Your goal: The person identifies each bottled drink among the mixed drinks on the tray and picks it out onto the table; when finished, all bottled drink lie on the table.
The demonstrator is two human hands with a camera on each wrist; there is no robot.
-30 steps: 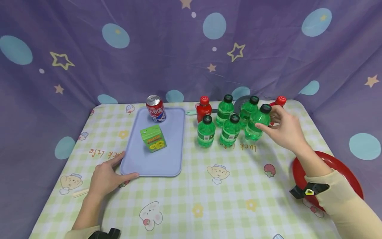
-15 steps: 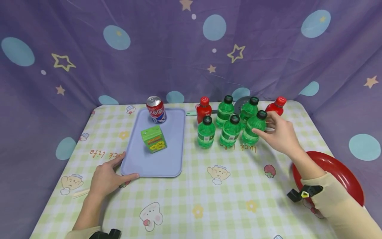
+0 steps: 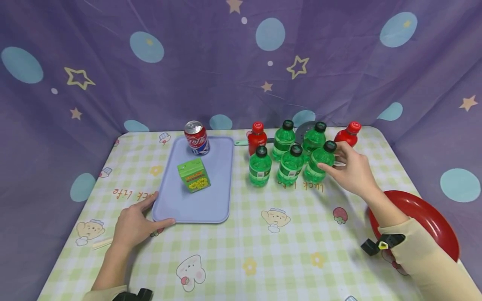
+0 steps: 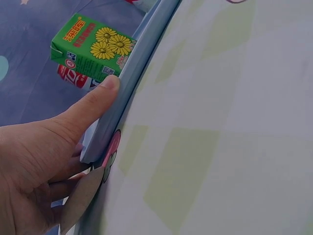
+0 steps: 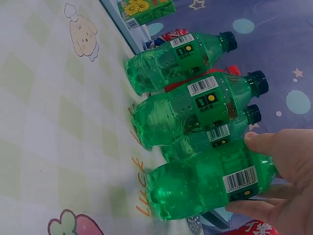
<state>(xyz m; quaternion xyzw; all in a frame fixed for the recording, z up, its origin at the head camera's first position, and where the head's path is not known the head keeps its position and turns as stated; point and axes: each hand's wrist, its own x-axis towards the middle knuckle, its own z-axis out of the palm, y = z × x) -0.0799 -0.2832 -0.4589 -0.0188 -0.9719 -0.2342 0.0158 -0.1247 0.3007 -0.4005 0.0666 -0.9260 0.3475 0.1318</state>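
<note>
My right hand (image 3: 352,169) grips a green soda bottle (image 3: 317,166) with a black cap, thumb on the near side and fingers behind. The bottle stands nearly upright at the right end of a front row, its base close to the tablecloth. Next to it are more green bottles (image 3: 291,166), also seen as a green bottle (image 5: 195,107) in the right wrist view. My left hand (image 3: 132,223) spans the near left corner of a blue tray (image 3: 211,209), thumb along the near rim. On the tray stand a green drink carton (image 3: 193,174) and a red-and-blue soda can (image 3: 197,138).
Red bottles stand behind, one red bottle (image 3: 257,138) at the left and another red bottle (image 3: 348,134) beyond my right hand. A dark slotted turner (image 3: 303,130) lies behind the green bottles. Under my right forearm is a red plate (image 3: 421,213). A purple curtain (image 3: 211,75) hangs behind the table.
My right hand has lowered the green bottle and moved it slightly left, beside the front row. The red bottle behind the hand shows more fully. My left hand and the tray stay put.
</note>
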